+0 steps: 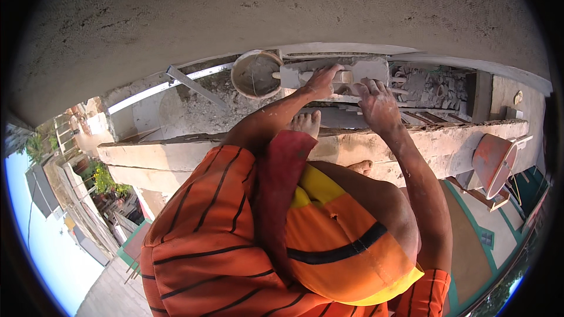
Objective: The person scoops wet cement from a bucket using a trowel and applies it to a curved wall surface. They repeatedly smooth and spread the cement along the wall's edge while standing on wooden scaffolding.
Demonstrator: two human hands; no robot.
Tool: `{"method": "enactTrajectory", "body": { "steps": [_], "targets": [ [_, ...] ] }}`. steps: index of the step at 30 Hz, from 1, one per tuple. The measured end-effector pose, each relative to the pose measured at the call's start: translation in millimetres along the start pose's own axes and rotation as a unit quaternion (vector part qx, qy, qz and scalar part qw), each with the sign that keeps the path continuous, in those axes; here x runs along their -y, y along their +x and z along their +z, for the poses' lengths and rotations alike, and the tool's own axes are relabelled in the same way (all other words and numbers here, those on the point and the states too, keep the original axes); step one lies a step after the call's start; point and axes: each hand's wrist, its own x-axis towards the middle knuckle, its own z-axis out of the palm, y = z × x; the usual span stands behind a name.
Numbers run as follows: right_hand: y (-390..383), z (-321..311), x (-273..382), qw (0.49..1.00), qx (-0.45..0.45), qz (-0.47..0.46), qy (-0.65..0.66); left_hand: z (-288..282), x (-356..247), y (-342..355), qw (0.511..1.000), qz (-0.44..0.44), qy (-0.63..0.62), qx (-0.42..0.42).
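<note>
A long grey, mortar-smeared board (373, 69) lies crosswise in front of me, with a pale handle (345, 77) along its middle. Curled over that handle is my left hand (322, 82), its fingers closed on it. My right hand (379, 104), dusted with dried mortar, is at the board's near edge, fingers bent and apart; its fingertips overlap the edge, and whether they press on it is unclear. Just left of the board stands a round bucket (257, 74) of grey mortar. Beside my right fingers a short pale stick (400, 90) pokes out, partly hidden.
My bare foot (305, 123) rests at a thick timber beam (423, 139) crossing below me. Grey rendered wall (282, 12) fills the far side. A metal bar (197, 87) leans at left, rubble (429, 88) lies at right, and an orange-red container (492, 161) sits beyond the beam.
</note>
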Motion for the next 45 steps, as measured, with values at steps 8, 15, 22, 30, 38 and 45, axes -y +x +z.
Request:
{"method": "enactTrajectory", "body": {
  "steps": [8,15,22,30,38,45],
  "targets": [
    [-96.6,-65.4,-35.5,0.992,0.049,0.114,-0.013,-7.7,93.5,-26.9,0.986,-0.095,0.132,0.029],
    [-204.4,-89.1,-34.3,0.948,0.107,0.299,0.009,-32.1,149.2,-40.5,0.949,-0.229,0.185,0.117],
    [-264.1,-77.0,-2.4,0.890,0.155,0.425,0.061,-50.1,230.6,-65.4,0.902,-0.285,0.306,0.112],
    [-281.9,-76.0,2.6,0.828,0.140,0.525,0.137,-71.4,242.5,-81.8,0.886,-0.354,0.282,0.102],
    [-294.0,-80.3,5.6,0.806,0.115,0.555,0.169,-72.2,273.7,-84.5,0.833,-0.444,0.304,0.129],
    [-290.3,-86.5,-1.2,0.795,0.111,0.567,0.186,-70.1,273.3,-70.1,0.817,-0.468,0.302,0.148]
  ]
}}
